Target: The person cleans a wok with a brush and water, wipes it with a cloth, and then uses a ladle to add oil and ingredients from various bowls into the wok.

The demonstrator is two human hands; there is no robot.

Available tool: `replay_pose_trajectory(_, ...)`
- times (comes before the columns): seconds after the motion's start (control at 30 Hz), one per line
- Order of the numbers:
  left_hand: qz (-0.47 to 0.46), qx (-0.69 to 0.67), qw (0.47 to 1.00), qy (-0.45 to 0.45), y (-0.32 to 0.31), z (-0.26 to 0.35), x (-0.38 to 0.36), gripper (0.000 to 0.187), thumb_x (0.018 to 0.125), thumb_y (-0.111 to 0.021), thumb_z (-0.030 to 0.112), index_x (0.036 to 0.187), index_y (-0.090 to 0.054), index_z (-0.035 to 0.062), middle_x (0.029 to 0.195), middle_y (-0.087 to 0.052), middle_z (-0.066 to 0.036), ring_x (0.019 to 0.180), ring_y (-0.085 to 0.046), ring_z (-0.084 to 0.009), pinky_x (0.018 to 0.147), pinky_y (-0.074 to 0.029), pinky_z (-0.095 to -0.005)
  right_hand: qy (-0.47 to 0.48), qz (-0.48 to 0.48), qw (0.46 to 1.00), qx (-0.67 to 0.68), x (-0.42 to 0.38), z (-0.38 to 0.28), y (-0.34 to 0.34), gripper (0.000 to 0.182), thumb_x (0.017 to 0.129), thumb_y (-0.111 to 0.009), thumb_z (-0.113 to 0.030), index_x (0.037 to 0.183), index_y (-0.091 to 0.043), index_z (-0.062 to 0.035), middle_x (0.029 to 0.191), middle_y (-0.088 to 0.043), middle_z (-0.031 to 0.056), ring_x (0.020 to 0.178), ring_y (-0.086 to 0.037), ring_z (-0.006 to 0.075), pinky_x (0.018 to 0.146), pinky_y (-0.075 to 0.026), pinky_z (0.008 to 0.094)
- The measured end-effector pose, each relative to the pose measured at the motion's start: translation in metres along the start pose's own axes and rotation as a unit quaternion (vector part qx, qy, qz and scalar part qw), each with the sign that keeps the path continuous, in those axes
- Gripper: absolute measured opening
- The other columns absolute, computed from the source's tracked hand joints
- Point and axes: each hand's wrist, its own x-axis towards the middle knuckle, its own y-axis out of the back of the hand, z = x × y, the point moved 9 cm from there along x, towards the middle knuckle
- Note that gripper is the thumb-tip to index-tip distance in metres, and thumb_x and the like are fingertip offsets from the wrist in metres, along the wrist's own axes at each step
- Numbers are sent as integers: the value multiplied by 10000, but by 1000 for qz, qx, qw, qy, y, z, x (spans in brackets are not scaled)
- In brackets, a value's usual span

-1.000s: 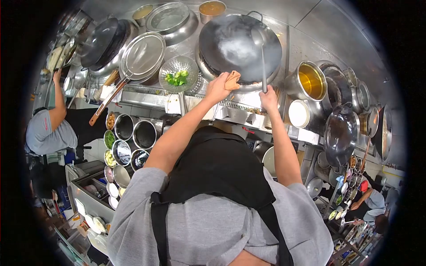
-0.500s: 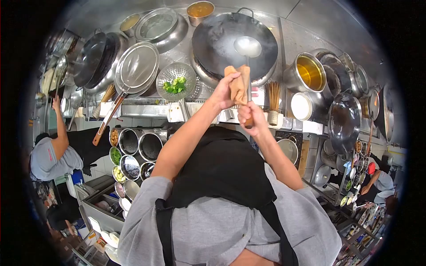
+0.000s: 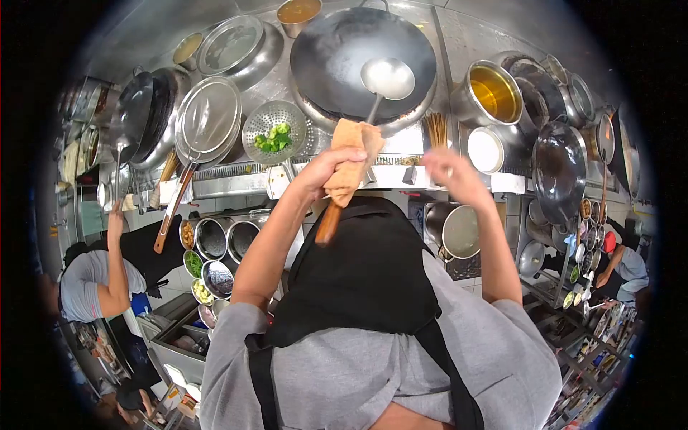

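Observation:
My left hand [image 3: 331,172] is closed on a folded tan cloth [image 3: 351,143], which wraps around the shaft of a ladle. The steel ladle [image 3: 388,76] has its bowl over the dark wok [image 3: 322,61]; its wooden handle end sticks out below the cloth, in front of my apron. Apart from the ladle, my right hand [image 3: 462,179] hovers to the right, near a bundle of thin bamboo sticks [image 3: 436,132]. Its fingers look loosely stretched, slightly smeared, with nothing visible in them.
Left of the wok sits a perforated strainer [image 3: 254,143] with green vegetable pieces [image 3: 274,138]. A long-handled mesh strainer [image 3: 208,118] lies beyond it. On the right stand a pot of yellow liquid [image 3: 494,93] and a white container [image 3: 485,150]. Another person [image 3: 100,279] works at far left.
My right hand has let go of the ladle handle and moved right. My left hand, cloth and ladle have shifted down and left, the ladle now tilted.

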Motion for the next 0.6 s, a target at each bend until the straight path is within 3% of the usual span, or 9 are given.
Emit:
replay_pose_trajectory(0.07,4,9,1000,2,2,0,-15,441,812,-756,313,1065,-600,-14,834,-647,-84,642,-643,-177,525,-550,-320,94,180,938,-282,30,-18,37,204,902,-647,-137,1081,-713,-65,1090,-597,121,1024,-551,307,911,-454,409)
replay_pose_trajectory(0.13,-8,19,1000,5,3,0,-25,441,813,-776,322,1094,-638,11,909,-660,-65,767,-645,-142,673,-527,-279,103,245,910,-319,60,-17,46,211,900,-650,-160,1088,-727,-102,1084,-578,124,1027,-517,339,902,-436,429)
replay_pose_trajectory(0.3,-9,32,999,15,-8,0,-44,491,811,-779,328,1140,-629,-5,957,-656,-79,808,-642,-154,710,-529,-288,78,187,881,-427,124,-2,24,238,927,-628,-306,1084,-746,-171,1066,-544,117,1031,-496,310,875,-402,446)
replay_pose_trajectory(0.37,19,36,999,-10,-12,6,-51,468,792,-761,302,1083,-612,-33,843,-650,-136,630,-648,-227,512,-548,-340,50,134,853,-502,135,8,14,282,937,-601,-404,1068,-751,-204,1093,-530,113,1049,-485,300,868,-385,471)
replay_pose_trajectory(0.4,20,35,999,-11,-13,6,-52,468,792,-761,302,1083,-612,-33,843,-650,-136,630,-648,-227,512,-548,-340,51,133,853,-502,135,8,14,282,937,-601,-404,1068,-751,-204,1093,-530,113,1049,-485,300,868,-385,471)
replay_pose_trajectory(0.5,29,28,999,-15,-9,4,-54,470,792,-761,311,1076,-619,-37,833,-653,-143,617,-649,-231,509,-548,-346,48,165,865,-470,127,5,23,228,936,-614,-349,1058,-753,-216,1035,-550,113,995,-509,292,843,-403,440)
replay_pose_trajectory(0.57,24,17,1000,-4,-3,-2,-54,494,791,-759,315,1106,-607,-34,849,-650,-139,637,-654,-234,512,-551,-347,63,307,928,-200,104,7,58,201,931,-631,-253,1074,-736,-160,962,-567,70,907,-539,224,802,-427,359)
replay_pose_trajectory(0.6,25,16,1000,-5,-1,-2,-55,494,791,-759,315,1106,-607,-34,849,-650,-139,637,-654,-234,512,-551,-347,22,258,964,63,93,7,57,215,926,-632,-201,1110,-713,-126,929,-566,45,867,-540,186,785,-430,319)
